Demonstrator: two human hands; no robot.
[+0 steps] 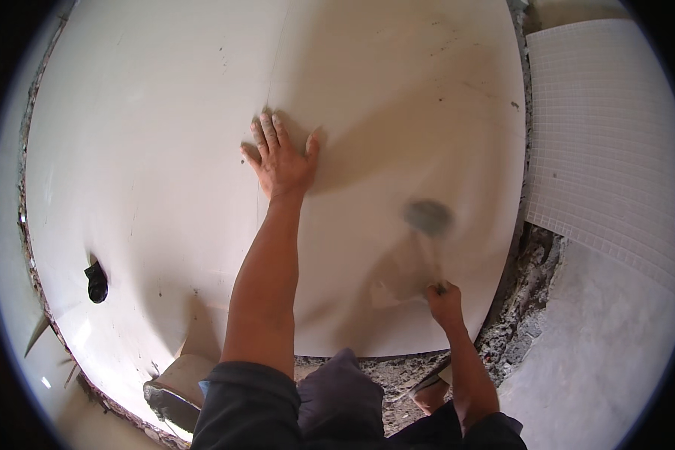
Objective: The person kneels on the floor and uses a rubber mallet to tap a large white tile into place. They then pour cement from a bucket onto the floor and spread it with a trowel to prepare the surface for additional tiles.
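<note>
Large glossy cream tiles (165, 150) cover the floor before me, with a thin joint running between them. My left hand (281, 165) lies flat on this surface beside the joint, fingers spread, holding nothing. Lower right, my right hand (445, 304) is wrapped around the handle of a mallet (429, 216). Motion blurs the mallet's dark round head and pale handle. It is over the right-hand tile, but I cannot tell if the head touches it.
A small black object (96, 282) sits on the tile at left. A mortar-smeared bucket (176, 390) stands lower left. Rough broken mortar (521, 300) borders the tile edge at right, beside a white panel with a grid pattern (600, 127) and a grey slab (592, 330).
</note>
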